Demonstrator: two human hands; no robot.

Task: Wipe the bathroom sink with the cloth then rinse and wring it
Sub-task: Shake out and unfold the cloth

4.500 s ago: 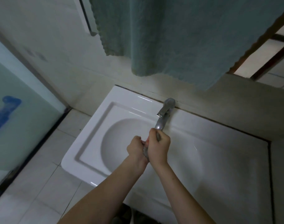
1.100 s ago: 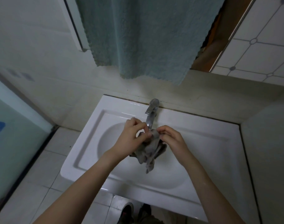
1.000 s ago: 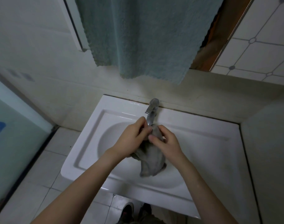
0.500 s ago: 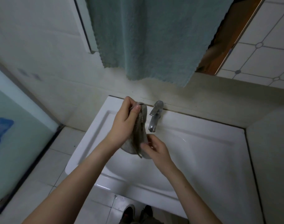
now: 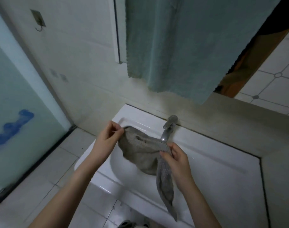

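Stretching over the basin, the grey cloth hangs spread between two pinches: the left hand nips one corner between thumb and fingertips, the right hand nips another, and a loose tail dangles past the sink's front rim. No water shows at the faucet, so this looks like shaking out after wringing. Next it wants folding or hanging, keeping the tail clear of the floor. Open room lies right of the basin; the teal towel hangs above.
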